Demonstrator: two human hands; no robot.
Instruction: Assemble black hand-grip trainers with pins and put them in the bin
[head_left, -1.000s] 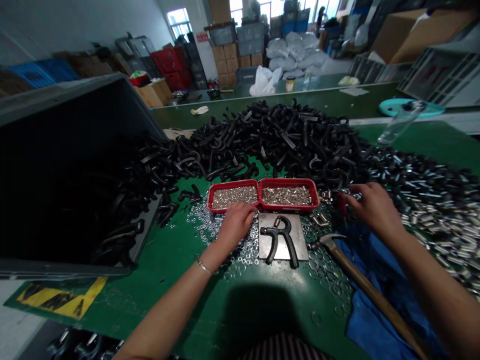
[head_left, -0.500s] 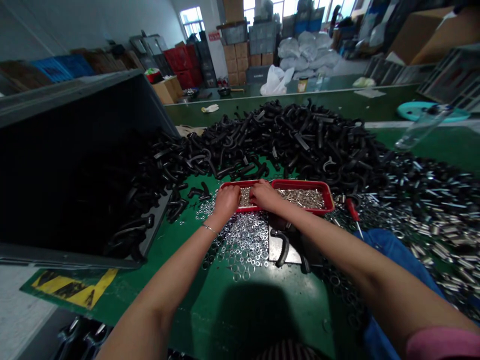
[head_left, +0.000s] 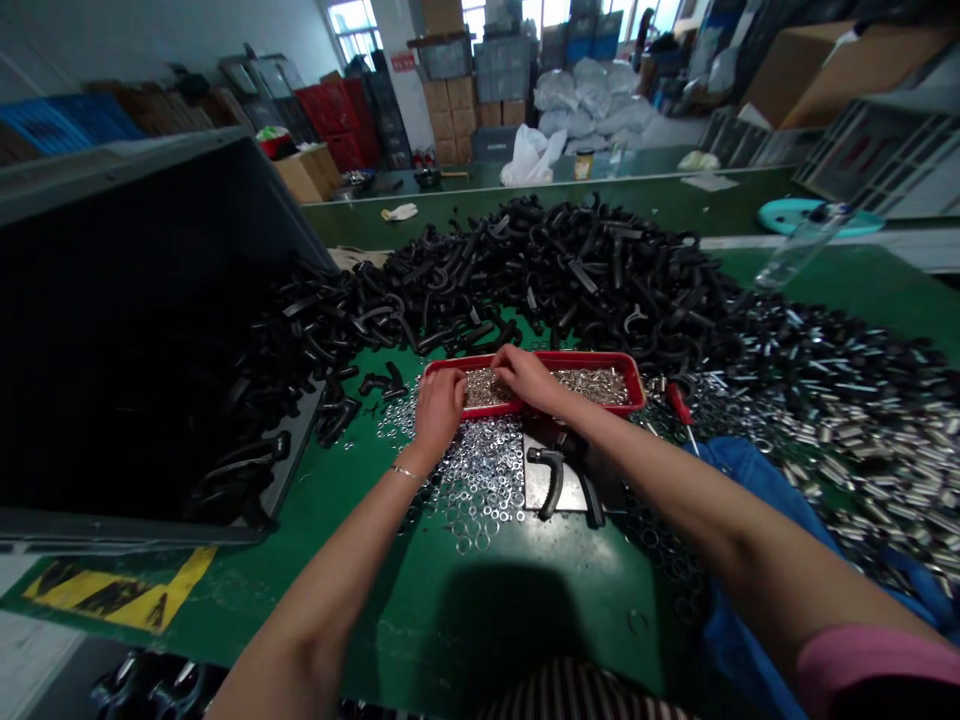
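Closest to the worker, on the green counter, a black two-legged handle frame lies on a flat silver metal plate, just in front and right of the shallow red left tray, partly hidden beneath the right forearm. Loose silvery metal rings spread directly before that tray. Both hands are at the tray: the left hand curls over its left end, the right hand dips in at its right end with fingers drawn together. I can't tell whether either grips any of the tiny silvery metal pieces inside. I'd judge the step in hand to be picking out such pieces; the next move calls for a fine fingertip pinch. A red-handled screwdriver lies well right of the tray, and a broad heap of black curved parts rises behind it.
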